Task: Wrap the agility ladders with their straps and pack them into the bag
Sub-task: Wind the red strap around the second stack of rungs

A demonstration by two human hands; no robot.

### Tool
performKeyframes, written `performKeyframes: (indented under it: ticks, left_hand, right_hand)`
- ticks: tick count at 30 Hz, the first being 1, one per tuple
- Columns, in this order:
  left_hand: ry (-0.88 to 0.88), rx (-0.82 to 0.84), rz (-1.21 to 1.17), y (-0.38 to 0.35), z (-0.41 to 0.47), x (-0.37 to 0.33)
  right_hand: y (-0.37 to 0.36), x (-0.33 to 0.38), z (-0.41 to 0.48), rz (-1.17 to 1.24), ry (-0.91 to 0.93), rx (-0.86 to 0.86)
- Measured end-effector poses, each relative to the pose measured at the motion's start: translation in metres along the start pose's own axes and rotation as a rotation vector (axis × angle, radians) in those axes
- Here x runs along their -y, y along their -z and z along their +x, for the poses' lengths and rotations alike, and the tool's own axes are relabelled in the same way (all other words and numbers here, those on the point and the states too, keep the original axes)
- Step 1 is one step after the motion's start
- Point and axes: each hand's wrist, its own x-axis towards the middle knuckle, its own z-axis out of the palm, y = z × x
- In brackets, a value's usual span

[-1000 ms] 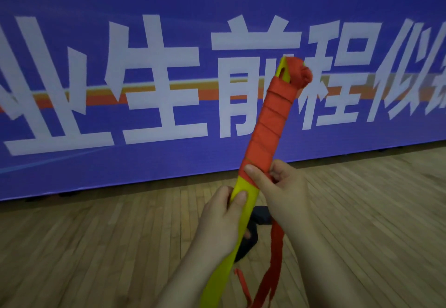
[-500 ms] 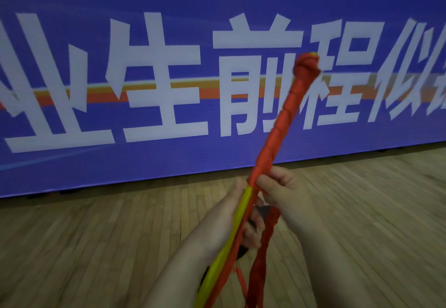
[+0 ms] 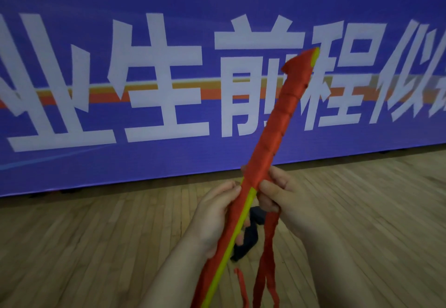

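Agility ladder (image 3: 239,225) up in both hands — strap (image 3: 270,143) wrapped partway down.
Left hand (image 3: 212,213) curls round the ladder's lower, yellow-edged part, thumb on top. Ladder tilts up and right across the blue banner (image 3: 96,42); the red strap spirals over its upper length. Right hand (image 3: 289,201) grips the wrap's lower end, fingers closed on the strap — loose tails hang below it. Dark item (image 3: 249,237) on the wood floor (image 3: 96,247) behind the hands, too blurred to identify.
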Motion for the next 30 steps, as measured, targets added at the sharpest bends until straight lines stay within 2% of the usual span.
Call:
performKeyframes:
  ticks: [2,3,5,6,7,8,10,13,16,18,19,21,23,24,26,28,30]
  left_hand:
    - [0.053,0.121,-0.042,-0.002,-0.002,-0.004]
    - [0.035,0.134,0.089,-0.003,-0.002,-0.004]
    - [-0.075,0.052,0.523,-0.005,0.000,0.000]
    - [-0.155,-0.037,0.661,-0.006,0.002,0.003]
    - [-0.211,-0.127,0.677,-0.007,0.003,0.005]
    - [-0.240,-0.183,0.623,-0.007,0.002,0.006]
    - [-0.250,-0.178,0.420,-0.007,0.001,0.005]
    - [-0.226,-0.109,0.178,-0.007,0.001,-0.006]
    - [-0.178,-0.026,0.015,-0.006,0.001,-0.008]
    - [-0.135,0.089,-0.106,-0.002,0.000,-0.007]
    - [-0.109,0.177,-0.170,0.000,0.000,-0.007]
    - [-0.043,0.375,-0.275,0.004,-0.002,-0.008]
    - [0.031,0.489,-0.282,0.004,-0.004,-0.013]
    - [0.070,0.472,-0.213,0.003,-0.005,-0.017]
    - [0.079,0.287,0.182,0.001,-0.008,-0.021]
    - [-0.048,0.069,0.560,-0.002,-0.009,-0.018]
    - [-0.195,-0.066,0.639,-0.005,-0.007,-0.009]
  right_hand:
    - [-0.005,0.004,0.000,0.024,0.017,-0.002]
    - [-0.009,0.007,0.001,-0.028,0.032,-0.076]
    - [-0.015,0.012,0.003,-0.169,0.066,-0.258]
    - [-0.017,0.013,0.004,-0.239,0.073,-0.320]
    - [-0.018,0.014,0.005,-0.303,0.067,-0.342]
    - [-0.018,0.014,0.004,-0.348,0.054,-0.331]
    - [-0.018,0.016,0.001,-0.305,0.044,-0.275]
    - [-0.015,0.013,0.002,-0.135,0.049,-0.275]
    - [-0.015,0.010,0.002,-0.108,0.047,-0.274]
    - [-0.015,0.010,0.004,-0.089,0.053,-0.278]
    - [-0.015,0.012,0.003,-0.071,0.054,-0.236]
    - [-0.011,0.014,0.001,0.023,0.039,-0.025]
    - [-0.012,0.020,-0.001,0.128,0.036,0.131]
    - [-0.013,0.022,-0.001,0.128,0.056,0.110]
    - [-0.018,0.027,0.002,-0.005,0.121,-0.129]
    - [-0.019,0.028,0.008,-0.129,0.176,-0.370]
    - [-0.021,0.030,0.010,-0.240,0.180,-0.437]
